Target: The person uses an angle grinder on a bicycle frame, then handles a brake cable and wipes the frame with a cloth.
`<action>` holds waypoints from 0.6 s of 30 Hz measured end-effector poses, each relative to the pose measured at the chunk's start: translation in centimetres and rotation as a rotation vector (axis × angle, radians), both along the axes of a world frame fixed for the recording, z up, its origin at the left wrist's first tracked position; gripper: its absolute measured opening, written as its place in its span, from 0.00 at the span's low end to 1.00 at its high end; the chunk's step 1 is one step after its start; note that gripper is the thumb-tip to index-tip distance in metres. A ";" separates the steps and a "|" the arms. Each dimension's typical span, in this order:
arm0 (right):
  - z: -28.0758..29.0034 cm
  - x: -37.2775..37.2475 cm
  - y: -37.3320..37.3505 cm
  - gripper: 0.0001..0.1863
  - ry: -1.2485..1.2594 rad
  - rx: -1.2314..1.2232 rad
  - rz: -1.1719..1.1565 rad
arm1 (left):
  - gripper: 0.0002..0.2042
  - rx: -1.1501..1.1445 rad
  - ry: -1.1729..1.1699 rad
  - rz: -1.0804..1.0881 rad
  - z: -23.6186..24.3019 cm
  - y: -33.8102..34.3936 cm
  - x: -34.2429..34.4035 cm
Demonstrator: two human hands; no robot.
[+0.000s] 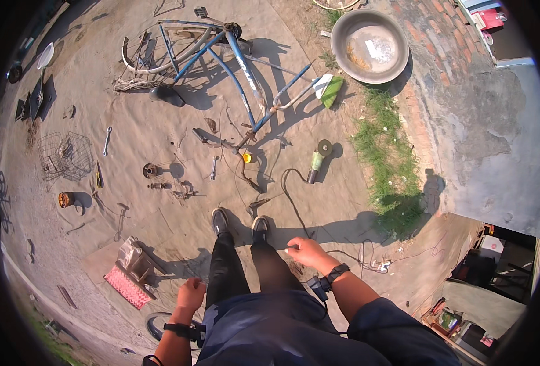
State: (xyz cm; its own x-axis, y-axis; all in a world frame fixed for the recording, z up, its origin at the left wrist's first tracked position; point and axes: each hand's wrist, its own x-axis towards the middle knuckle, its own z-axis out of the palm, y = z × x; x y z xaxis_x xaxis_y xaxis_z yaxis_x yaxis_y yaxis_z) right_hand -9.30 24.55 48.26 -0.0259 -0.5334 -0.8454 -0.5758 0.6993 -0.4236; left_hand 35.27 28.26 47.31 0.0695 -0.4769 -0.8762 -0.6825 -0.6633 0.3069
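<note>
My left hand (190,294) hangs beside my left thigh, fingers curled in, and nothing shows in it. My right hand (306,253) is raised in front of my right thigh with its fingers closed; I see nothing held there either. Both hands are apart from the tools. On the ground past my shoes lies a drill-like tool (257,204). Farther right rests a green angle grinder (317,161) with its dark cord. A blue bicycle frame (245,79) with a black saddle (166,96) lies beyond, its handlebar (245,174) toward me.
A stool with a pink woven seat (127,285) stands at left. Spanners (213,168), pliers (99,175), a hammer (121,218), metal parts (151,170) and a wire basket (65,155) are scattered about. A large basin (340,52) sits near the wall (489,140); wires (364,259) trail at right.
</note>
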 end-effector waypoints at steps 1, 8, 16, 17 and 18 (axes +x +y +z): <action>-0.1 -0.9 0.6 0.23 -0.001 0.029 -0.034 | 0.21 -0.009 -0.007 -0.009 0.1 -0.1 -0.4; -0.1 -6.7 3.9 0.23 0.029 0.023 -0.100 | 0.22 -0.042 -0.004 -0.038 2.4 -1.5 -4.8; 3.3 -10.0 2.5 0.21 0.247 -0.024 0.261 | 0.22 -0.091 -0.030 -0.049 3.5 -0.9 -6.3; 3.4 -10.6 2.3 0.21 0.260 -0.032 0.290 | 0.22 -0.097 -0.036 -0.052 3.8 -1.0 -6.4; 3.6 -11.3 2.2 0.21 0.272 -0.041 0.320 | 0.22 -0.102 -0.042 -0.055 4.1 -1.0 -6.6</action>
